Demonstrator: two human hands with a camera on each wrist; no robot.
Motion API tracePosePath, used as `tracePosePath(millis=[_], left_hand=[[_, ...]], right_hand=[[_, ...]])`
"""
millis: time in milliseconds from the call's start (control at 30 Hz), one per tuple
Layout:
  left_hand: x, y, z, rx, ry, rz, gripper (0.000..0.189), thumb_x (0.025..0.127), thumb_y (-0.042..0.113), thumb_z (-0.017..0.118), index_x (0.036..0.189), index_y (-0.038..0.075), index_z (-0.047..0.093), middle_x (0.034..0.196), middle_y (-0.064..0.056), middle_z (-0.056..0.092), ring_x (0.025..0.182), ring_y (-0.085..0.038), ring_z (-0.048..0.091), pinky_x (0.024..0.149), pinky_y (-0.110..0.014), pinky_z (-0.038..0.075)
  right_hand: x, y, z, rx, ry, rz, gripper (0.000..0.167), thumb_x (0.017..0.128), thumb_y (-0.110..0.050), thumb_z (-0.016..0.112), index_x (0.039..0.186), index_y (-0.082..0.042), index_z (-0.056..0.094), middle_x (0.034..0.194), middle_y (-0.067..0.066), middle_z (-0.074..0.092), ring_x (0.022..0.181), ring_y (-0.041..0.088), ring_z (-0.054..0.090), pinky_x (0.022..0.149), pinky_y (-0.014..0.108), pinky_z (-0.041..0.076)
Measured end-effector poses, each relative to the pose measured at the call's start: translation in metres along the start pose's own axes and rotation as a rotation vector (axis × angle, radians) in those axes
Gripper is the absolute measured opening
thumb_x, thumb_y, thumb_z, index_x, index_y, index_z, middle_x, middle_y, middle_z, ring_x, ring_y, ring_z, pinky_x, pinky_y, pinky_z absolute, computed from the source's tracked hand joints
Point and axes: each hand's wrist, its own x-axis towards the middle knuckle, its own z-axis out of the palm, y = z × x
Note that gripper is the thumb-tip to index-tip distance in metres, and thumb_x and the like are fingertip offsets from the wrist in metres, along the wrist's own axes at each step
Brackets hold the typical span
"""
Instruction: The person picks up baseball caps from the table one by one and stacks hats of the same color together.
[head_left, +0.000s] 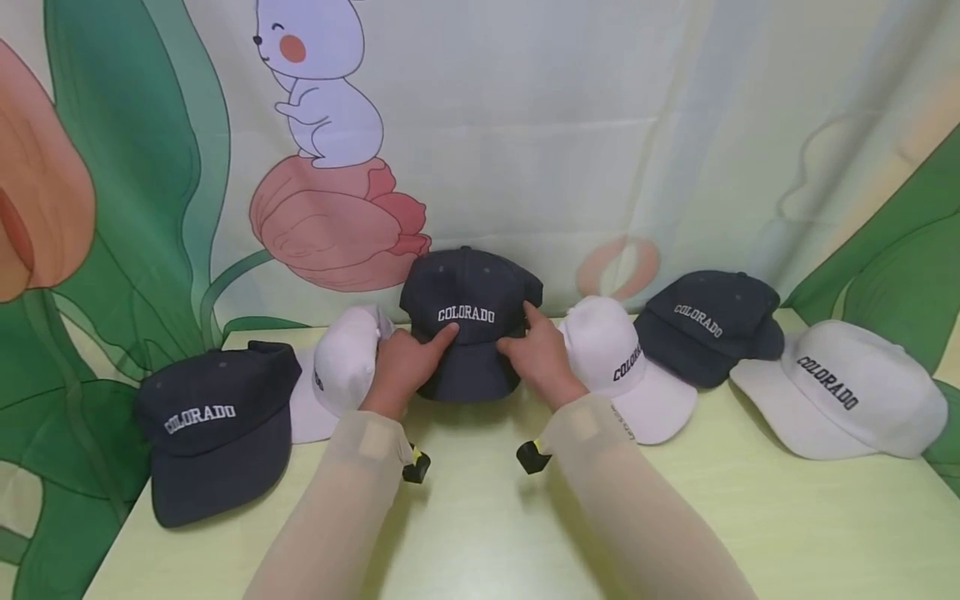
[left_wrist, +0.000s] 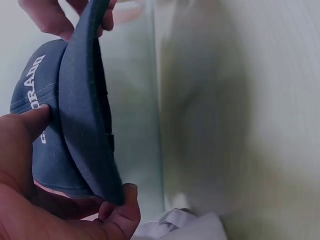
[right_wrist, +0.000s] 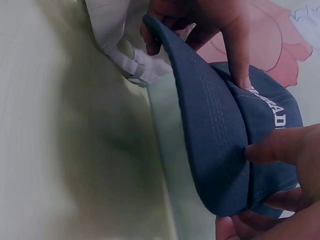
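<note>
While left hand [head_left: 408, 367] and right hand [head_left: 544, 350] grip it, the held cap [head_left: 465, 287]: dark, white COLORADO lettering in front, brim [head_left: 476, 375] lowest, near the back edge of the pale table [head_left: 480, 525], between 2 white caps.
Grip: both hands clamped on the held cap, 1 at each side, thumbs in front.
Left hand: head view shows its thumb just under the lettering; left wrist view adds its other fingers curled beneath, a fingertip at the brim's end.
Right hand: head view shows a finger along the cap's side; right wrist view shows the thumb tip at the seam between brim and crown, other fingers underneath.
Brim: both wrist views show it apart from the table; right wrist view alone makes its stitched rows clear.
Row: head view alone shows all 6 caps; from left, far-left dark cap [head_left: 217, 425], left white cap [head_left: 348, 362], held cap, right white cap [head_left: 600, 342], right dark cap [head_left: 705, 325], far-right white cap [head_left: 862, 387].
Strap [right_wrist: 137, 70]: pale, with a buckle, clear in right wrist view.
Sleeves [head_left: 330, 500]: beige, on both arms.
Backdrop [head_left: 525, 167]: printed with a white animal on a pink flower, seen whole only in head view.
</note>
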Motion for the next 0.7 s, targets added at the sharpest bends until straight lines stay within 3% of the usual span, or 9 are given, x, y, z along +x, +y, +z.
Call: tracePosePath(millis=[267, 433, 700], left_hand=[[-0.012, 0.011, -0.008, 0.017, 0.017, 0.052, 0.086, 0.089, 0.066, 0.049, 0.117, -0.015, 0.056, 0.118, -0.029, 0.06, 0.116, -0.043, 0.05, 0.102, -0.049, 0.04], [-0.022, 0.015, -0.012, 0.006, -0.006, 0.092, 0.081, 0.088, 0.063, 0.053, 0.118, -0.013, 0.055, 0.117, -0.028, 0.06, 0.113, -0.04, 0.054, 0.094, -0.048, 0.046], [-0.04, 0.014, -0.019, -0.018, -0.064, 0.185, 0.071, 0.088, 0.057, 0.059, 0.125, -0.003, 0.055, 0.12, -0.02, 0.064, 0.111, -0.033, 0.061, 0.096, -0.047, 0.049]], right_hand=[[-0.009, -0.012, -0.018, -0.06, -0.022, -0.067, 0.079, 0.086, -0.021, 0.064, 0.153, -0.009, 0.025, 0.149, 0.015, 0.044, 0.135, 0.03, 0.045, 0.107, 0.043, 0.041], [-0.016, -0.01, -0.029, -0.03, -0.061, -0.057, 0.079, 0.087, -0.023, 0.064, 0.154, -0.011, 0.024, 0.149, 0.016, 0.042, 0.131, 0.031, 0.049, 0.103, 0.044, 0.046], [-0.03, -0.005, -0.042, -0.041, -0.107, -0.086, 0.079, 0.086, -0.024, 0.067, 0.153, -0.009, 0.027, 0.143, 0.018, 0.048, 0.123, 0.032, 0.057, 0.098, 0.043, 0.05]])
